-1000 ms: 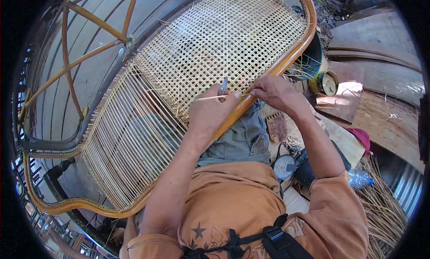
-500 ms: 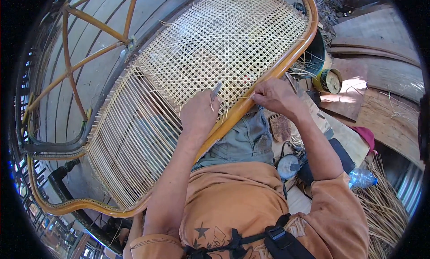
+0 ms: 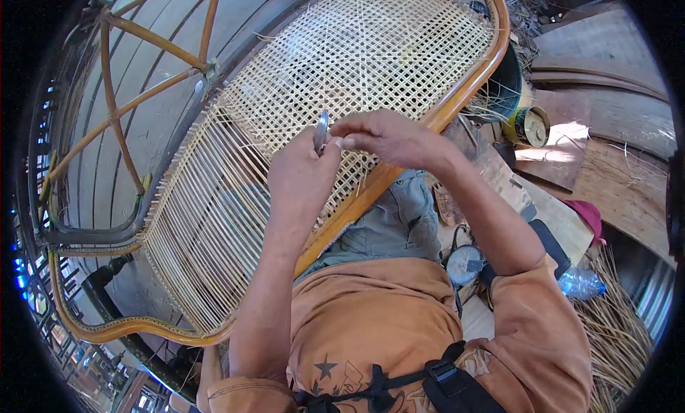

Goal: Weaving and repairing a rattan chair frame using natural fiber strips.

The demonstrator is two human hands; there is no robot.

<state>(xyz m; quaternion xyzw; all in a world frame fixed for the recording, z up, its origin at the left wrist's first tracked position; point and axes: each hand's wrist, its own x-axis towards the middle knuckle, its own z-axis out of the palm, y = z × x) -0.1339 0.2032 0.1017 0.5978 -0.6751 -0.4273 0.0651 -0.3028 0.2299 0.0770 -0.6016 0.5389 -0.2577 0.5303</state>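
Across my lap lies a curved wooden frame (image 3: 341, 229) with woven cane webbing (image 3: 357, 63). The upper part of the webbing is a dense open-hole weave; toward the lower left only parallel cane strands (image 3: 207, 227) run across. My left hand (image 3: 303, 167) is closed round a small shiny metal blade (image 3: 321, 129), its tip pointing up and away from me. Against its fingertips, my right hand (image 3: 389, 136) is bent with thumb and fingers drawn together. Whatever lies between the right fingers is too small to make out. Both hands are above the webbing, near the frame's near rail.
Bent rattan framework (image 3: 114, 113) stands at the left. To the right are a yellow-rimmed tin (image 3: 531, 127), wooden boards (image 3: 606, 127), a dark red cloth (image 3: 586, 217), a plastic bottle (image 3: 581, 282) and a bundle of cane strips (image 3: 606, 327).
My right hand has left the frame's rail and moved left to meet my left hand. The left hand, still holding the blade, has shifted slightly left and the blade stands more upright.
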